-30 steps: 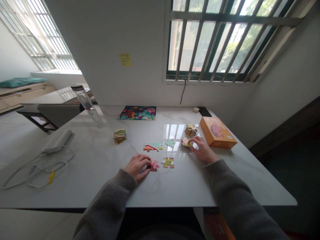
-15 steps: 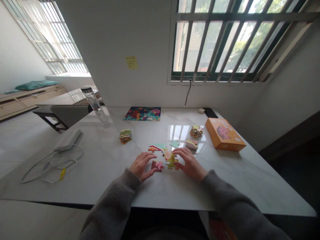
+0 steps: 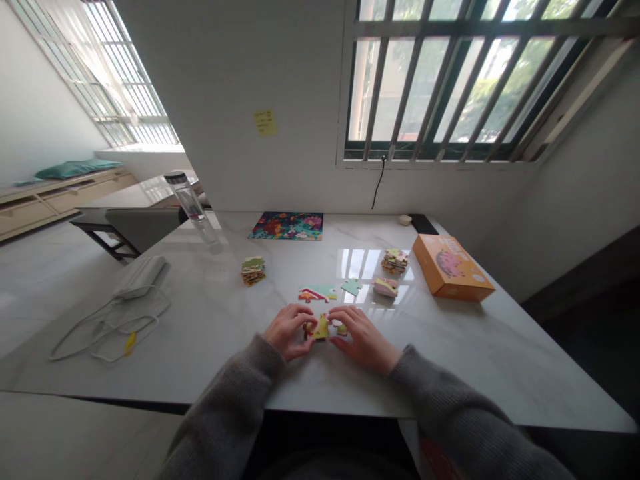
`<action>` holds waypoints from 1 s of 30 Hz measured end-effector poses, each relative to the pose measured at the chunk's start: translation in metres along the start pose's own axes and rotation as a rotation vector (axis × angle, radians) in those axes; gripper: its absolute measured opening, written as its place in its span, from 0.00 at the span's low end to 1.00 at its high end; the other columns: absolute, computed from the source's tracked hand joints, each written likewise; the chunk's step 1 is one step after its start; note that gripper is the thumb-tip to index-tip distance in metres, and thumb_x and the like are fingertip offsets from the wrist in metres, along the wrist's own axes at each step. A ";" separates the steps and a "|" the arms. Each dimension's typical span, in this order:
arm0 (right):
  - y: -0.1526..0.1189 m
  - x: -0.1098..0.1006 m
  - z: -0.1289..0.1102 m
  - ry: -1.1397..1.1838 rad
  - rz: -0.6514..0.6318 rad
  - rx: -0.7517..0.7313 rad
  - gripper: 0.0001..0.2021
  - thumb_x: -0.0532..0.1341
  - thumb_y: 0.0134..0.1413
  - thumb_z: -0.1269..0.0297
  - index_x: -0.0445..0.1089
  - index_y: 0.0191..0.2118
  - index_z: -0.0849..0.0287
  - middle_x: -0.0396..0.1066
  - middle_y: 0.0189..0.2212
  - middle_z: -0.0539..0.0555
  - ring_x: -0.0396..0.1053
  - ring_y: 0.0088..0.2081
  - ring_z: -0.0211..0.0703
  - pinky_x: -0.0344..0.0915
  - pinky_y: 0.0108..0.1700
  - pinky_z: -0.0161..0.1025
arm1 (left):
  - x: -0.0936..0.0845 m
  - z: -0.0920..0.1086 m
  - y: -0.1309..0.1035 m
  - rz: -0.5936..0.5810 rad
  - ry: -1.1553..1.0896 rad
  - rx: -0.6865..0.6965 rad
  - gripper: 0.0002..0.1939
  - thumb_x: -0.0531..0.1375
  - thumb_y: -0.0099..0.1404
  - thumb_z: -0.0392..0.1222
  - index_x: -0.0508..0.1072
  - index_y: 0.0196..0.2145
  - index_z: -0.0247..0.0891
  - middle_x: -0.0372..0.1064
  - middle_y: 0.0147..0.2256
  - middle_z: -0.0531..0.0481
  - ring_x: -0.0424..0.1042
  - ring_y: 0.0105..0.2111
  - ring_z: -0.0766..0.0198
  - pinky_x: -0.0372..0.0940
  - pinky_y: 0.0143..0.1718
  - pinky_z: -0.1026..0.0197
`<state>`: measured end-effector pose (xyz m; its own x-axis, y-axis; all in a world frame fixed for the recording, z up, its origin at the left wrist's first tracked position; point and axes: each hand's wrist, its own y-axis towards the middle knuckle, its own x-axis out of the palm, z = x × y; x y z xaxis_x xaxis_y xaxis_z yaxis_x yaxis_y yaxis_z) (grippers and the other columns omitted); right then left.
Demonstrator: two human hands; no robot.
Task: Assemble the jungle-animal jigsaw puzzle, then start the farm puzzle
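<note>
Between my hands, low over the white marble table, is a yellow-green puzzle piece (image 3: pixel 321 327). My left hand (image 3: pixel 291 331) curls around its left side, fingers bent over the edge. At its right edge are the thumb and fingertips of my right hand (image 3: pixel 361 339), curved inward. Another small yellow-green piece (image 3: pixel 341 328) shows inside the curve of my right hand. Just beyond my hands lie a joined strip of pieces (image 3: pixel 318 293) with a red line and a single mint-green piece (image 3: pixel 352 287). What lies under my left fingers is hidden.
Puzzle stacks stand at the left (image 3: pixel 253 271) and right (image 3: pixel 395 261), with a pink pile (image 3: pixel 385 287) near the latter. An orange box (image 3: pixel 450 267) sits at the right, a colourful picture sheet (image 3: pixel 287 226) at the back, a glass bottle (image 3: pixel 186 197) and a cabled white device (image 3: pixel 141 277) at left.
My right hand has moved left, closer to my left hand. The yellow-green piece has shifted left with it, and the pink piece by my left hand is now covered.
</note>
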<state>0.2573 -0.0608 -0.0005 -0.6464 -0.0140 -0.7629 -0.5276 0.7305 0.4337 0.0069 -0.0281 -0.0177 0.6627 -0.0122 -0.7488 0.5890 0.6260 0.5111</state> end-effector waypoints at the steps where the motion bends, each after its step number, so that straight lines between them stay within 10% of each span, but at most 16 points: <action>1: 0.000 -0.001 0.001 -0.002 0.009 0.019 0.16 0.62 0.61 0.68 0.63 0.54 0.54 0.70 0.51 0.57 0.65 0.53 0.50 0.63 0.55 0.48 | -0.001 -0.001 0.000 0.022 0.025 -0.023 0.16 0.63 0.55 0.36 0.72 0.43 0.41 0.71 0.45 0.44 0.70 0.47 0.53 0.65 0.50 0.51; 11: -0.004 -0.011 0.007 -0.168 -0.145 0.150 0.10 0.60 0.63 0.68 0.69 0.49 0.53 0.69 0.50 0.56 0.62 0.53 0.52 0.60 0.54 0.50 | -0.020 -0.008 -0.005 -0.069 0.444 -0.397 0.10 0.61 0.55 0.36 0.71 0.37 0.41 0.72 0.41 0.47 0.69 0.45 0.51 0.60 0.46 0.51; 30: -0.005 -0.018 0.011 -0.213 -0.146 0.190 0.09 0.57 0.64 0.69 0.69 0.48 0.54 0.68 0.49 0.58 0.62 0.52 0.53 0.60 0.53 0.53 | -0.026 -0.044 -0.006 -0.041 0.501 -0.432 0.09 0.58 0.61 0.36 0.71 0.41 0.41 0.71 0.45 0.44 0.66 0.47 0.49 0.62 0.46 0.51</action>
<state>0.2779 -0.0568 0.0056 -0.4305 0.0006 -0.9026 -0.4813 0.8458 0.2301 -0.0348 0.0026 -0.0198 0.2867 0.2560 -0.9232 0.3020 0.8904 0.3407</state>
